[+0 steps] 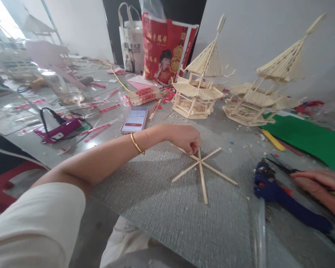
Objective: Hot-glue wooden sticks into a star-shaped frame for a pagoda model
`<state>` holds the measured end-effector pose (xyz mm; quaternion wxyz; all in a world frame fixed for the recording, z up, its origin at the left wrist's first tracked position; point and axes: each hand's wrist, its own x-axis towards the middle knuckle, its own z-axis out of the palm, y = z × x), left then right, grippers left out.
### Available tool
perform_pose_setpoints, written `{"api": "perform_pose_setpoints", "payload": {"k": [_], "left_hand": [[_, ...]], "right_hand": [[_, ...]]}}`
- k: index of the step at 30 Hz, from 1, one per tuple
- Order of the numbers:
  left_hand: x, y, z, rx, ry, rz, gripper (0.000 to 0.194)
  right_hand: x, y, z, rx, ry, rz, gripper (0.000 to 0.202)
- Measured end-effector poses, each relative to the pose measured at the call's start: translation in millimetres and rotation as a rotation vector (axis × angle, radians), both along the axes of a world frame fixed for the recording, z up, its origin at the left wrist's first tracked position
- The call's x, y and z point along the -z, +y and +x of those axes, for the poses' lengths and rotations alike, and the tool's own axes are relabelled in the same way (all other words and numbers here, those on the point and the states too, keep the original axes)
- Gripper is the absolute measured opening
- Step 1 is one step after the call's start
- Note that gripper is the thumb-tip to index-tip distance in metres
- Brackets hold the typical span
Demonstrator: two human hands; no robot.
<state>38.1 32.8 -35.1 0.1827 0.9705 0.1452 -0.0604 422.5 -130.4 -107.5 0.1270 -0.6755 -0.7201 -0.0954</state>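
Observation:
Six thin wooden sticks meet at a centre in a star (200,161), lying flat on the grey table. My left hand (187,138), with a gold bangle on its wrist, is closed over the star's far side. Its curled fingers cover the outer end of the far stick; whether they grip it is hidden. At the right edge, my right hand (322,186) is wrapped round a slim dark tool (281,165) with a narrow pointed end, its kind unclear. Beside that hand lies a blue glue gun (284,201), its nozzle end toward the far side.
Two wooden-stick pagoda models (197,93) stand at the back, near a red bag (167,48) and a white bag (131,48). A phone (134,120), a purple power strip (58,128), packed sticks (143,95) and a green sheet (309,134) lie about. The table's near edge (145,232) runs diagonally.

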Motion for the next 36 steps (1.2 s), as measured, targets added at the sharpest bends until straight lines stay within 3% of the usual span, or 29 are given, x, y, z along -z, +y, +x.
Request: {"api": "perform_pose_setpoints", "payload": {"k": [9,24,29,36], "left_hand": [[4.4,7,-1,0.026,-0.002,0.022,0.017],[4.4,11,-2,0.024,-0.035,-0.049,0.017],[0.6,10,-4,0.002,0.007,-0.045,0.016],[-14.1,12,-15,-0.096,-0.023,-0.055,0.018]], "right_hand": [[-30.2,1,-42,0.002,0.121,-0.037,0.060],[-29.6,-3,-44,0.000,0.081,-0.097,0.056],[-30.0,-3,-41,0.001,0.092,-0.054,0.059],[-48.6,-10,-65,-0.113,0.050,0.151,0.058]]}}
